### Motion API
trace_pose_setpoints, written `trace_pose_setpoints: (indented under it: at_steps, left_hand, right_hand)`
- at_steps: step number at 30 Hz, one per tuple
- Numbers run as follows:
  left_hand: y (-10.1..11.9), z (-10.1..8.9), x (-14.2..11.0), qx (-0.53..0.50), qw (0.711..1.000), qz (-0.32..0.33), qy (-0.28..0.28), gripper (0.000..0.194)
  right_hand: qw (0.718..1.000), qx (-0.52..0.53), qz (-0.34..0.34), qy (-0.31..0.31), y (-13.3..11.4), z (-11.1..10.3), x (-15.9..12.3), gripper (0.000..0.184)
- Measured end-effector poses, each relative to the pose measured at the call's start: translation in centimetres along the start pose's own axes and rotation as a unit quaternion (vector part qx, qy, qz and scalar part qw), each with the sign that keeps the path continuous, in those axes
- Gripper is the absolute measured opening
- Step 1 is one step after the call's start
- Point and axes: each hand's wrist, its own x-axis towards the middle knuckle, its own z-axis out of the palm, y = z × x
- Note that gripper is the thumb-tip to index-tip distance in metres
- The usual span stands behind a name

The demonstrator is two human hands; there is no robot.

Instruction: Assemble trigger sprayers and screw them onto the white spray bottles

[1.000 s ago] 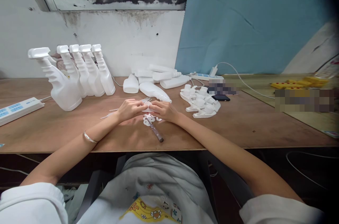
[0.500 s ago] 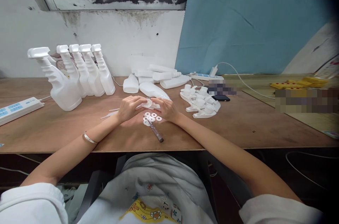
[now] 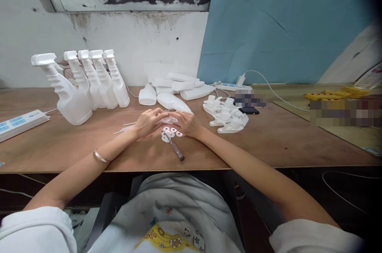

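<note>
Between my hands is a white plastic spray head [image 3: 169,119], mostly covered by my fingers. My left hand [image 3: 148,122] grips it from the left, fingers curled over its top. From the right my right hand [image 3: 186,123] closes on the same piece. Just below lie several flat white ring washers [image 3: 167,136] in a small pile. A screwdriver [image 3: 176,148] with a clear handle rests with its tip on them. Thin white tubes [image 3: 123,129] lie left of my left hand.
White spray bottles [image 3: 74,101] stand in a row at the left, beside a power strip [image 3: 22,123]. Several white bottles [image 3: 170,101] lie at the back. A heap of spray heads [image 3: 226,114] sits to the right, near a dark phone [image 3: 249,110].
My fingers have closed further over the spray head, and its round part now shows less. My arms stay in place, and the things on the table have not moved.
</note>
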Motion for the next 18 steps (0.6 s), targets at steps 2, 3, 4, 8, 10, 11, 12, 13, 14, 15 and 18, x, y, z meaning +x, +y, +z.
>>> trace_pose_setpoints:
  at_steps: [2, 3, 4, 8, 10, 11, 12, 13, 14, 15, 18]
  left_hand:
    - [-0.1, 0.0, 0.0, 0.008, 1.000, 0.007, -0.020, 0.024]
    - [-0.1, 0.0, -0.1, 0.011, 1.000, 0.010, -0.027, 0.023]
    - [-0.1, 0.0, -0.1, 0.014, 0.999, 0.012, -0.032, 0.023]
    - [0.1, -0.1, 0.0, -0.020, 0.999, -0.002, -0.036, 0.023]
    - [0.0, -0.3, 0.1, -0.082, 0.995, -0.047, -0.017, 0.030]
    - [-0.1, -0.4, 0.2, -0.116, 0.989, -0.088, -0.003, 0.036]
    - [-0.3, -0.5, 0.2, -0.143, 0.980, -0.137, 0.010, 0.041]
    - [-0.6, -0.7, 0.3, -0.161, 0.969, -0.187, 0.017, 0.043]
    - [-1.0, -0.9, 0.3, -0.169, 0.959, -0.229, 0.012, 0.040]
    - [-1.4, -1.1, 0.2, -0.169, 0.951, -0.260, -0.005, 0.036]
    - [-2.9, -1.7, -0.1, -0.171, 0.939, -0.270, -0.124, 0.028]
  right_hand:
    - [1.000, 0.003, 0.000, -0.015, 0.0, 0.0, 0.0, 0.030]
    - [1.000, 0.006, 0.000, -0.024, 0.1, 0.0, 0.0, 0.031]
    - [0.999, 0.008, -0.001, -0.031, 0.1, 0.0, 0.0, 0.031]
    - [0.999, 0.005, 0.005, -0.043, 0.0, 0.0, 0.0, 0.034]
    - [0.998, -0.003, 0.037, -0.056, -0.1, 0.0, 0.1, 0.035]
    - [0.996, -0.009, 0.061, -0.068, -0.1, 0.1, 0.1, 0.035]
    - [0.993, -0.015, 0.084, -0.082, -0.1, 0.1, 0.1, 0.035]
    - [0.990, -0.021, 0.104, -0.097, 0.0, 0.1, 0.1, 0.035]
    - [0.987, -0.025, 0.117, -0.111, 0.1, 0.1, 0.1, 0.036]
    - [0.984, -0.027, 0.125, -0.122, 0.2, 0.1, 0.0, 0.037]
    - [0.981, -0.028, 0.130, -0.139, 0.5, 0.2, -0.2, 0.037]
